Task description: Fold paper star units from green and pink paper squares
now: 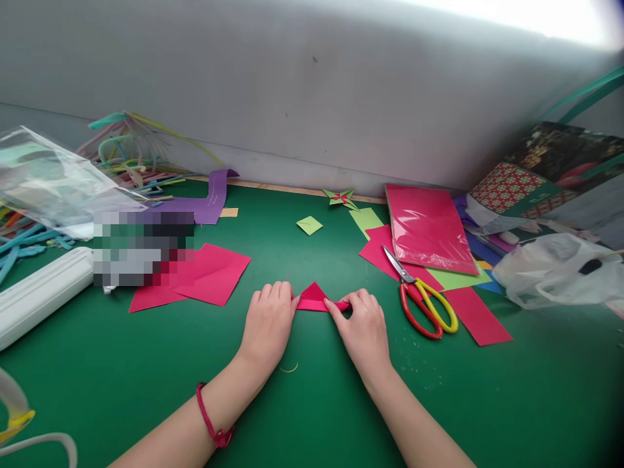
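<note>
Two hands are laid on one small folded piece of pink paper (pixel 316 298), which is kept flat on the green surface (pixel 341 403) near its middle. Going from the left, a clear plastic bag (pixel 49 179) and a heap of coloured strips (pixel 131 153) are pushed back against the wall, and a white tube (pixel 41 296) lies along the edge, so that the middle is left for the work. Loose pink sheets (pixel 205 276) are spread just left of the hands, within reach.

The left hand (pixel 267 322) is pressed palm down, its fingers (pixel 280 292) held together and curled onto the left corner of the folded paper; a red cord is worn on that wrist. The paper is shaped as a low triangle, its point turned away from the person, and it seems to be pinned at both ends so that the crease can be held.

The right hand (pixel 363 325) is set on the right corner, fingers close together and bent, their tips pressed on the fold; nothing else is gripped by either hand.

Further right, red and yellow scissors (pixel 424 305) are laid shut on more sheets, beside a pink paper pack (pixel 426 227). A small green square (pixel 309 225) and a folded star (pixel 342 197) are set near the wall, and a white plastic bag (pixel 560 270) is at the far right.
</note>
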`<state>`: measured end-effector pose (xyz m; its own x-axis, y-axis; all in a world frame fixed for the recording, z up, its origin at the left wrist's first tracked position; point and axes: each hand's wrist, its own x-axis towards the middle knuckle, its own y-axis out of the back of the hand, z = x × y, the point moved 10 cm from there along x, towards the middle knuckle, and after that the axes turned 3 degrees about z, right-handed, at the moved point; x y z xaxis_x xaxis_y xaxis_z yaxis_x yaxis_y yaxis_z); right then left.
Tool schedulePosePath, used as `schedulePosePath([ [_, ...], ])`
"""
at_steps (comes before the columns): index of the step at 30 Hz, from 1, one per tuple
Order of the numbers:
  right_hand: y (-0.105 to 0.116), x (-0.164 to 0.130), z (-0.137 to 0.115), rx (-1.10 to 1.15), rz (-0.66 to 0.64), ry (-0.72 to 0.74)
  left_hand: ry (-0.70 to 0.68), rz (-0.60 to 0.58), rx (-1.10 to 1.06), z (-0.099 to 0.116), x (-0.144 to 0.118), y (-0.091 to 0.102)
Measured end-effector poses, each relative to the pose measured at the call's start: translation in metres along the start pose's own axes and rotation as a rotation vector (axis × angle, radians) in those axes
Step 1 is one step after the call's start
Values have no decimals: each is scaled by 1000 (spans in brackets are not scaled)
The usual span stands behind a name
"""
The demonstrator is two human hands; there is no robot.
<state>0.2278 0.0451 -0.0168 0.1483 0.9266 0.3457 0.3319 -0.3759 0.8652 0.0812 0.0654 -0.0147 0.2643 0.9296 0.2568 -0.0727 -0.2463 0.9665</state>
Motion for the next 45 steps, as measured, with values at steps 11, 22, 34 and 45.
schedulePosePath([
  [11,-1,0,-1,-19,-2,13,-308,76,-170,35,-15,12],
  [22,2,-1,-4,-37,19,32,-273,-120,-241,45,-37,-7],
  [34,-1,-3,5,16,-23,-28,-187,-83,-171,38,-38,-8],
  [45,2,-3,6,62,15,-21,37,-11,-104,25,-40,-6],
])
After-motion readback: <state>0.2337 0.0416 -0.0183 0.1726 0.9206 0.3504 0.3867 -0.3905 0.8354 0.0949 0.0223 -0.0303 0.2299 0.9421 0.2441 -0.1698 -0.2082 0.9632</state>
